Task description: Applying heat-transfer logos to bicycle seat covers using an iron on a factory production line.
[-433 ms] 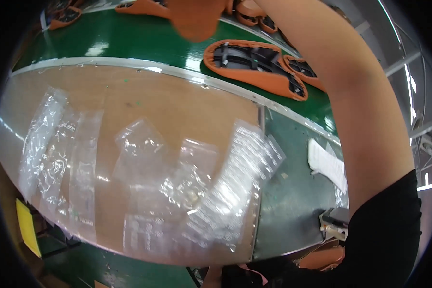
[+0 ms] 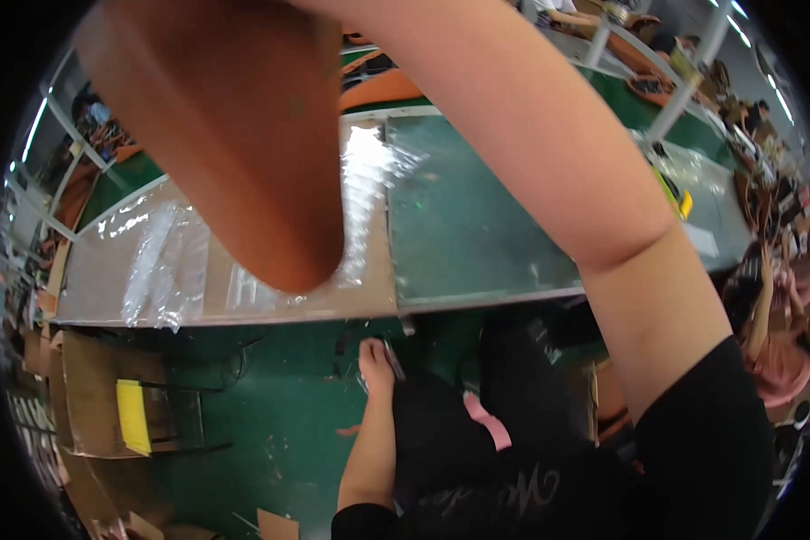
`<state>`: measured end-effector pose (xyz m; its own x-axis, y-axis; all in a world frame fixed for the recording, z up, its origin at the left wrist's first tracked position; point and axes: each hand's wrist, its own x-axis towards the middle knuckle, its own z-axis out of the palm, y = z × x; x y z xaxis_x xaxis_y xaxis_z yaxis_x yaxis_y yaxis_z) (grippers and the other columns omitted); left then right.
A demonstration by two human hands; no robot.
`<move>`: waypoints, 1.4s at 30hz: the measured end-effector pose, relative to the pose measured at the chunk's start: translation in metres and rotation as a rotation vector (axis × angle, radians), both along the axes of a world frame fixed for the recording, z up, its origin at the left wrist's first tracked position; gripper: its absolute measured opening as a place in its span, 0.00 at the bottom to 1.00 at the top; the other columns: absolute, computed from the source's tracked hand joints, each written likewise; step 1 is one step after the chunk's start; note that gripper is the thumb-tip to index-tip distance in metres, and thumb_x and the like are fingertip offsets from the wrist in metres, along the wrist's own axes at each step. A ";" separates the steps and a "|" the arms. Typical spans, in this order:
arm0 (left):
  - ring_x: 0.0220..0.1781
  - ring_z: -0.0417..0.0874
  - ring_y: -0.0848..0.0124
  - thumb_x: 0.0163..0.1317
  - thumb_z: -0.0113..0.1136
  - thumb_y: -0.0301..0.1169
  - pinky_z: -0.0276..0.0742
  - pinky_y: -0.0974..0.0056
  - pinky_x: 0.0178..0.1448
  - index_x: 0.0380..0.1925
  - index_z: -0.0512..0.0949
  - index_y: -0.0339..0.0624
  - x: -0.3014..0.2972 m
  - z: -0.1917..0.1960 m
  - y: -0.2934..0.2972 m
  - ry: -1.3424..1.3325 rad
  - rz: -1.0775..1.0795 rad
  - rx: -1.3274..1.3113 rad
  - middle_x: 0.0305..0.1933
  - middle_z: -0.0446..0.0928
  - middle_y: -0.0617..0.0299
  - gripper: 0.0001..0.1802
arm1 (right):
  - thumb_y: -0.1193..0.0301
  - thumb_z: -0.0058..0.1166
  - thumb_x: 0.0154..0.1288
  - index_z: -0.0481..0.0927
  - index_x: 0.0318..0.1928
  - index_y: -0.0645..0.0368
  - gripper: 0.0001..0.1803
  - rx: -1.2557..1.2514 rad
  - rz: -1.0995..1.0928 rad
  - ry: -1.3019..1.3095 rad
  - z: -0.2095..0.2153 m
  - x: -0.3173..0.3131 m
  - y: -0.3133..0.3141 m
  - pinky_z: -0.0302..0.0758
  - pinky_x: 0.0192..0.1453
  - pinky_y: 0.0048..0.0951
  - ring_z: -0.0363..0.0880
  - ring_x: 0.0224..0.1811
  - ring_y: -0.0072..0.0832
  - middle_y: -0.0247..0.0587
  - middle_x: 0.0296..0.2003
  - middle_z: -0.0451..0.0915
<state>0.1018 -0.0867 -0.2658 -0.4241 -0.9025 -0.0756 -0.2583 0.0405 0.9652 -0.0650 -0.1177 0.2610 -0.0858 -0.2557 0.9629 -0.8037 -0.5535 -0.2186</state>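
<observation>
Right arm (image 2: 549, 153) is lifting an orange piece (image 2: 234, 135) close to the camera, grip out of view, left hand (image 2: 375, 360) hanging loose; piece risks clipping the plastic bags (image 2: 166, 261).

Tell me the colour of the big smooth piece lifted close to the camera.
Orange-brown, plain, no pattern; the head view shows the piece.

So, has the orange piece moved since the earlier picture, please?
Yes: the orange piece came nearer, from beyond the far edge of the brown tabletop to across it.
</observation>
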 end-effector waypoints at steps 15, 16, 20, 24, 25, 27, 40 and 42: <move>0.32 0.72 0.75 0.71 0.39 0.35 0.72 0.66 0.39 0.36 0.72 0.41 -0.016 0.101 0.100 0.552 -0.149 0.413 0.34 0.74 0.65 0.13 | 0.60 0.53 0.63 0.77 0.33 0.69 0.20 0.628 -0.274 -0.573 -0.254 0.011 0.232 0.71 0.32 0.29 0.74 0.25 0.22 0.42 0.23 0.78; 0.32 0.73 0.74 0.71 0.38 0.35 0.72 0.65 0.38 0.35 0.71 0.40 -0.026 0.090 0.100 0.611 -0.147 0.365 0.33 0.74 0.64 0.13 | 0.59 0.52 0.63 0.77 0.34 0.70 0.20 0.625 -0.330 -0.578 -0.266 0.003 0.229 0.72 0.32 0.30 0.75 0.25 0.24 0.44 0.23 0.78; 0.35 0.77 0.68 0.69 0.38 0.31 0.76 0.63 0.40 0.34 0.70 0.37 -0.044 0.070 0.117 0.394 -0.102 0.375 0.34 0.74 0.57 0.12 | 0.56 0.51 0.64 0.76 0.32 0.70 0.23 0.705 -0.616 -0.515 -0.306 0.004 0.235 0.72 0.39 0.35 0.78 0.30 0.41 0.54 0.26 0.77; 0.35 0.77 0.68 0.69 0.39 0.32 0.76 0.62 0.39 0.39 0.70 0.36 -0.060 0.043 0.122 0.362 -0.099 0.368 0.36 0.75 0.56 0.12 | 0.54 0.51 0.62 0.76 0.33 0.68 0.23 0.746 -0.606 -0.488 -0.307 0.000 0.244 0.72 0.42 0.40 0.77 0.35 0.49 0.57 0.28 0.76; 0.35 0.76 0.69 0.69 0.39 0.32 0.74 0.63 0.40 0.37 0.70 0.36 -0.055 0.024 0.108 0.381 -0.120 0.323 0.35 0.74 0.57 0.12 | 0.54 0.51 0.62 0.76 0.34 0.68 0.24 0.758 -0.582 -0.420 -0.302 0.016 0.234 0.71 0.43 0.41 0.77 0.36 0.50 0.58 0.29 0.77; 0.35 0.75 0.69 0.70 0.40 0.32 0.73 0.64 0.42 0.36 0.70 0.36 -0.067 0.017 0.121 0.328 -0.039 0.277 0.35 0.75 0.57 0.12 | 0.54 0.50 0.61 0.77 0.34 0.68 0.24 0.841 -0.589 -0.369 -0.305 0.028 0.229 0.71 0.45 0.44 0.77 0.39 0.52 0.60 0.33 0.77; 0.35 0.73 0.72 0.70 0.38 0.31 0.71 0.67 0.42 0.35 0.68 0.39 -0.051 0.038 0.146 0.296 -0.108 0.565 0.33 0.73 0.60 0.10 | 0.59 0.54 0.62 0.74 0.42 0.68 0.21 0.942 -0.291 -0.206 -0.332 0.007 0.282 0.70 0.43 0.29 0.74 0.35 0.31 0.46 0.32 0.75; 0.35 0.73 0.73 0.71 0.38 0.32 0.72 0.67 0.42 0.36 0.68 0.39 -0.051 0.034 0.144 0.345 -0.111 0.627 0.34 0.73 0.61 0.10 | 0.59 0.56 0.61 0.74 0.40 0.65 0.19 1.093 0.007 -0.693 -0.333 0.002 0.299 0.69 0.42 0.24 0.69 0.34 0.20 0.35 0.30 0.73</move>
